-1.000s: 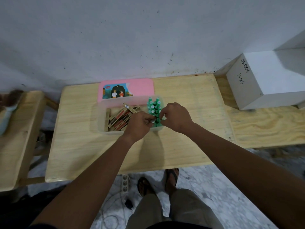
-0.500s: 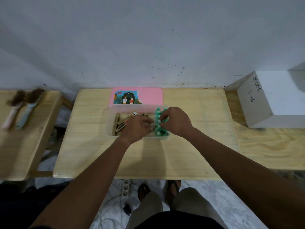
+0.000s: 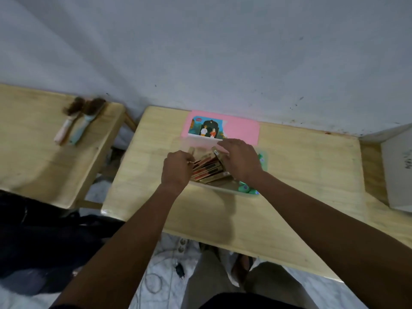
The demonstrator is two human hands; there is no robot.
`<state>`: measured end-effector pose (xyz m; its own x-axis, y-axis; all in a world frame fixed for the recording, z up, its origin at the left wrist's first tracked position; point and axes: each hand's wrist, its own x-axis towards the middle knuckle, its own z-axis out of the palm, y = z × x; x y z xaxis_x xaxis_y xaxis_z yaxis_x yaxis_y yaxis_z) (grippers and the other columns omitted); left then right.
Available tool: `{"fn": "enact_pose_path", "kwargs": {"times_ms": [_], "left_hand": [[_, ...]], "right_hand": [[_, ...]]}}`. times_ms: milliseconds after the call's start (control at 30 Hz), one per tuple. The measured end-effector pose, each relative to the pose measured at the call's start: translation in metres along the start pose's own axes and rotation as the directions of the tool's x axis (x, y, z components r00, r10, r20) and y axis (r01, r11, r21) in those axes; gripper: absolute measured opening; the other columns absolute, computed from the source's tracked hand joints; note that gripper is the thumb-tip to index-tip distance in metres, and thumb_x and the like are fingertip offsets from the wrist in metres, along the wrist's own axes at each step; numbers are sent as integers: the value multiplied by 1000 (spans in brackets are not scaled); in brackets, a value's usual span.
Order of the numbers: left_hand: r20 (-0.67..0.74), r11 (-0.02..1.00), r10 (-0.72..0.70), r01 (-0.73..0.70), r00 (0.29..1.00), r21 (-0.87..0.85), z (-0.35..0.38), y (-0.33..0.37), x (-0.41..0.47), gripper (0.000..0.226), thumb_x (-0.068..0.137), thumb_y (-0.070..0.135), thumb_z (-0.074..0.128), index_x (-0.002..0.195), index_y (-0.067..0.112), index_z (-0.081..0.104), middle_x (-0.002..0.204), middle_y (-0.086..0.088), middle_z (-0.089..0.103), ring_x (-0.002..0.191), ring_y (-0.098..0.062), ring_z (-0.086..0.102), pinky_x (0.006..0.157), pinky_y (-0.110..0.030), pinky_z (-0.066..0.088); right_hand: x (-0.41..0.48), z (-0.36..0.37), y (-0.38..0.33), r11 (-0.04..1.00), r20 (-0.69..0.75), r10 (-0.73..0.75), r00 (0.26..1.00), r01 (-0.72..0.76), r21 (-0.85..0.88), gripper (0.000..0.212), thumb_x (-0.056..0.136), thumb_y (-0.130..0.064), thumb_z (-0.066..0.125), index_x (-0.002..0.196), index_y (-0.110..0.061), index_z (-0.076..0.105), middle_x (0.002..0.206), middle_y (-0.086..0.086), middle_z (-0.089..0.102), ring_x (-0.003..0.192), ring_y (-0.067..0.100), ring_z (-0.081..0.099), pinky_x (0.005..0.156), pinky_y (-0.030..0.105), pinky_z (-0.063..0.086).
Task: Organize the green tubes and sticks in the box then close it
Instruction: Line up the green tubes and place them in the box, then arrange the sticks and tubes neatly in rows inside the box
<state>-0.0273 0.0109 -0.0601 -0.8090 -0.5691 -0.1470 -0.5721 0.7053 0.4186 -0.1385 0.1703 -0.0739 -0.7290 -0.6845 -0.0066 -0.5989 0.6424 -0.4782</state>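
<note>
A clear plastic box (image 3: 225, 190) sits mid-table, with its pink picture lid (image 3: 242, 131) lying flat behind it. Brown and gold sticks (image 3: 208, 168) lie bundled at a slant in the box's left part. Green tubes (image 3: 244, 188) fill the right end, mostly hidden under my right forearm. My left hand (image 3: 177, 169) is curled against the left ends of the sticks, fingers closed on them. My right hand (image 3: 240, 159) lies palm down over the sticks' right ends, fingers spread toward the box's back wall.
Two brushes (image 3: 78, 121) lie on a separate wooden bench (image 3: 33, 152) to the left. A white box (image 3: 396, 166) stands at the right edge. A wall runs just behind the table (image 3: 312, 175). Feet and cables show on the floor below.
My right hand left the green tubes and moved left over the sticks. My left hand slid to the sticks' left ends. The view swung and now shows the left bench.
</note>
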Motion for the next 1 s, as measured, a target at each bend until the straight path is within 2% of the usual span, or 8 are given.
{"fn": "enact_pose_path", "kwargs": {"times_ms": [167, 267, 367, 533, 667, 867, 1000], "left_hand": [[110, 999, 34, -36, 993, 21, 5, -2, 12, 27, 83, 19, 71, 109, 15, 75, 100, -10, 74, 100, -28, 66, 90, -37, 52], [151, 996, 51, -62, 987, 70, 10, 1, 15, 20, 82, 19, 68, 100, 16, 77, 92, -9, 73, 94, -29, 64, 81, -35, 51], [161, 985, 63, -87, 985, 146, 16, 1, 15, 17, 81, 12, 59, 87, 16, 75, 79, -9, 70, 81, -31, 67, 67, -34, 50], [162, 978, 74, -103, 984, 182, 19, -2, 16, 20, 82, 7, 56, 87, 15, 74, 79, -11, 70, 76, -32, 67, 67, -36, 53], [171, 988, 19, -46, 985, 150, 20, -2, 17, 18, 78, 9, 58, 86, 12, 74, 79, -13, 68, 75, -35, 66, 64, -36, 53], [49, 997, -56, 53, 997, 63, 6, 0, 19, 15, 80, 13, 59, 83, 9, 74, 75, -15, 69, 74, -37, 63, 59, -32, 42], [66, 985, -62, 50, 996, 166, 4, -1, 18, 19, 83, 4, 54, 96, 6, 68, 92, -18, 67, 85, -38, 64, 66, -36, 46]], "right_hand": [[18, 4, -5, 989, -4, 8, 1000, -9, -150, 32, 87, -23, 56, 118, -19, 65, 113, 6, 69, 97, 31, 62, 78, 37, 46], [21, 3, -4, 990, 16, 51, 999, -48, -129, 26, 88, -18, 56, 111, -18, 69, 112, 6, 69, 99, 31, 60, 78, 39, 51], [28, 1, -1, 985, 18, 160, 987, -159, -63, 32, 90, -12, 55, 115, -22, 71, 113, 8, 71, 103, 32, 62, 84, 42, 53], [44, -2, 2, 972, 20, 232, 973, -232, 24, 26, 91, -14, 57, 108, -23, 75, 105, 6, 76, 95, 30, 67, 82, 37, 54], [47, -5, 4, 962, 19, 262, 965, -263, 72, 23, 89, -16, 61, 105, -24, 76, 103, 3, 76, 95, 27, 68, 85, 34, 54], [44, 0, 4, 969, -11, 240, 971, -239, 63, 23, 91, -17, 60, 107, -24, 76, 105, 2, 76, 95, 27, 68, 82, 34, 53], [44, 2, 4, 970, -21, 239, 971, -237, 60, 23, 91, -18, 59, 106, -24, 76, 104, 1, 76, 94, 26, 68, 79, 31, 51]]}}
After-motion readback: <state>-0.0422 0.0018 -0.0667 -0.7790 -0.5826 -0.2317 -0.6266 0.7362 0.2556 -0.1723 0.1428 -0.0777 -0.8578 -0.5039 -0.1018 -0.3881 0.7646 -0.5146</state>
